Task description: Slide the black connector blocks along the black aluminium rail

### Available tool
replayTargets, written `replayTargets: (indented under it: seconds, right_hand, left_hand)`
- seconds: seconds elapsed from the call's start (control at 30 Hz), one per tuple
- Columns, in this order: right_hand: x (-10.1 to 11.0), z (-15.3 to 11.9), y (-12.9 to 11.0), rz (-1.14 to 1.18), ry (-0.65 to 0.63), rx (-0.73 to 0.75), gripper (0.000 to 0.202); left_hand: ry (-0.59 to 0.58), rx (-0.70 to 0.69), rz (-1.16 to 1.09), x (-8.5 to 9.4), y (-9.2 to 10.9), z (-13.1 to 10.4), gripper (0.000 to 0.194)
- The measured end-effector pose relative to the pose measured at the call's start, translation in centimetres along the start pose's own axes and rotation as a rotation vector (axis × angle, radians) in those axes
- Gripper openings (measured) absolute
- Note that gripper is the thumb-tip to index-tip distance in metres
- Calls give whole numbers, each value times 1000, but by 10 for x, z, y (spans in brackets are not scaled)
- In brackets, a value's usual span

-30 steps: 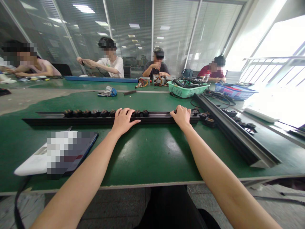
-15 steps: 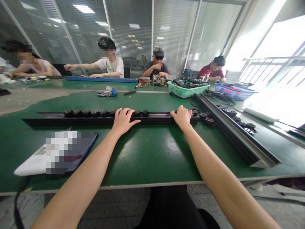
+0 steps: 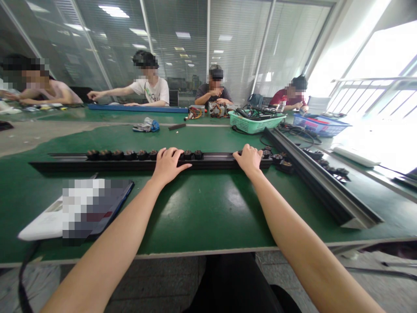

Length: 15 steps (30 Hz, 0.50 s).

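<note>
The forearms are bare and slender, the fingers bare too, with plain black clothing below.

The person's bare left arm and right arm stretch forward, the left hand spread palm-down, the right hand more tightly curled.

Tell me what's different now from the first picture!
The person in the white shirt lowered both raised hands toward the long blue bar, one now reaching out toward the picture's left. Closest to us, the left hand and right hand stayed at the long black rail; its black pieces stayed lined up.
</note>
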State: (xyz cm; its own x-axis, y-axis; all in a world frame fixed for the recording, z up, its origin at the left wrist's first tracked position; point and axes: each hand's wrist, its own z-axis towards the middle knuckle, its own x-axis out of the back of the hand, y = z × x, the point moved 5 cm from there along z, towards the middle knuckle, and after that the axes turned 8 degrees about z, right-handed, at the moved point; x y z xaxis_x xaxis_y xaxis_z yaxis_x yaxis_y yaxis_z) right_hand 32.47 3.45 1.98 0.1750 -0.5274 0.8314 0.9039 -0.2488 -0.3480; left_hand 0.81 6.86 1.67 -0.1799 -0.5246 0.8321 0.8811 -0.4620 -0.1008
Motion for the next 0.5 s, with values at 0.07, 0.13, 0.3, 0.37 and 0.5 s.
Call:
replayTargets:
  seconds: [0.07, 0.13, 0.3, 0.37, 0.5]
  right_hand:
    - [0, 0, 1, 5, -1, 1, 34]
    - [-1, 0, 1, 13, -8, -5, 33]
    - [-1, 1, 2, 41, -40, -22, 33]
    - [-1, 2, 2, 49, -43, -27, 33]
    - [-1, 2, 3, 45, -38, -36, 31]
  left_hand:
    - [6, -2, -4, -1, -1, 0, 57]
    - [7, -4, -3, -2, -1, 0, 57]
    - [3, -4, 7, -1, 0, 0, 58]
    - [0, 0, 4, 0, 1, 0, 58]
    - [-1, 4, -4, 1, 1, 0, 57]
